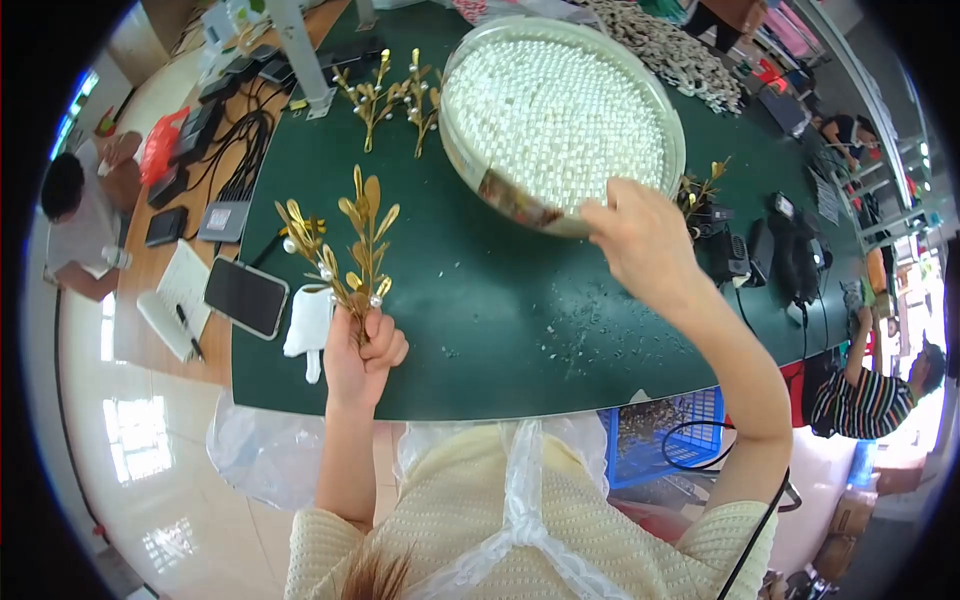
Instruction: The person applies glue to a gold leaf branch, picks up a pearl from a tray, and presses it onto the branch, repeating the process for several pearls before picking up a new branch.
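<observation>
My left hand [362, 350] is closed round the stems of a gold leaf sprig [358, 245] with small white pearls, held upright over the near left of the table. My right hand [645, 240] reaches over the near right rim of a large round tub [462, 165] filled with small shiny white beads [560, 115]. Its thumb and fingers are drawn together at the beads, and whatever is between the fingertips is hidden. Beside my left hand lie a white flat piece [308, 325] and a dark-screened phone [246, 297].
Two more gold sprigs [370, 105] lie left of the tub, another [706, 185] to its right. A pile of pale pieces [665, 50] covers the back. Black devices [795, 260] lie at right. A blue crate [665, 435] stands below the table edge. People sit on both sides.
</observation>
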The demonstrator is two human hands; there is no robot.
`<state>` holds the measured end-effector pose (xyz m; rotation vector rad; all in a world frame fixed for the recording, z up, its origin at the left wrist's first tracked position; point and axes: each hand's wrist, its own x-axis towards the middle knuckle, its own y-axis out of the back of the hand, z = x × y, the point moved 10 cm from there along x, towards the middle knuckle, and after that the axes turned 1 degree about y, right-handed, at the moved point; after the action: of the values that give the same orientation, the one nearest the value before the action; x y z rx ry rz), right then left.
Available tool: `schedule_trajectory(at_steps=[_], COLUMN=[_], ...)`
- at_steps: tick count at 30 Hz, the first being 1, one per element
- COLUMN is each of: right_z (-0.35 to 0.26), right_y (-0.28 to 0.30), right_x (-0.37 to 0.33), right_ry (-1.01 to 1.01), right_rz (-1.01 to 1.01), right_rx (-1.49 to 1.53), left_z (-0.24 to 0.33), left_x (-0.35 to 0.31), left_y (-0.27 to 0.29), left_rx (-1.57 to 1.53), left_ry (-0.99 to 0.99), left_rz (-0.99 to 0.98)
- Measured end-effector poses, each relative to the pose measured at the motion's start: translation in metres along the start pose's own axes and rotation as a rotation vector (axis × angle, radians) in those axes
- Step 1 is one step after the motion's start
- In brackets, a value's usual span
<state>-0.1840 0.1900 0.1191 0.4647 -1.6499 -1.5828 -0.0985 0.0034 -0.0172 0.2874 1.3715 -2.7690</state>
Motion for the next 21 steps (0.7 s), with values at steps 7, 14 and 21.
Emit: schedule_trajectory(at_steps=[7, 14, 21], right_z=[-0.067, -0.081, -0.076], right_y=[-0.034, -0.064, -0.063], right_x=[-0.054, -0.097, -0.105], right_ry=[0.133, 0.150, 0.168], right_rz=[-0.064, -0.063, -0.060], right_rx=[0.147, 0.130, 0.154], left_z=[0.019, -0.009, -0.011], left_x=[-0.014, 0.018, 0.043], left_y=[-0.018, -0.033, -0.045], left_rx=[0.138, 0.250, 0.276], left_ry=[-0.078, 0.050, 0.056], left_rz=[-0.009, -0.106, -0.200])
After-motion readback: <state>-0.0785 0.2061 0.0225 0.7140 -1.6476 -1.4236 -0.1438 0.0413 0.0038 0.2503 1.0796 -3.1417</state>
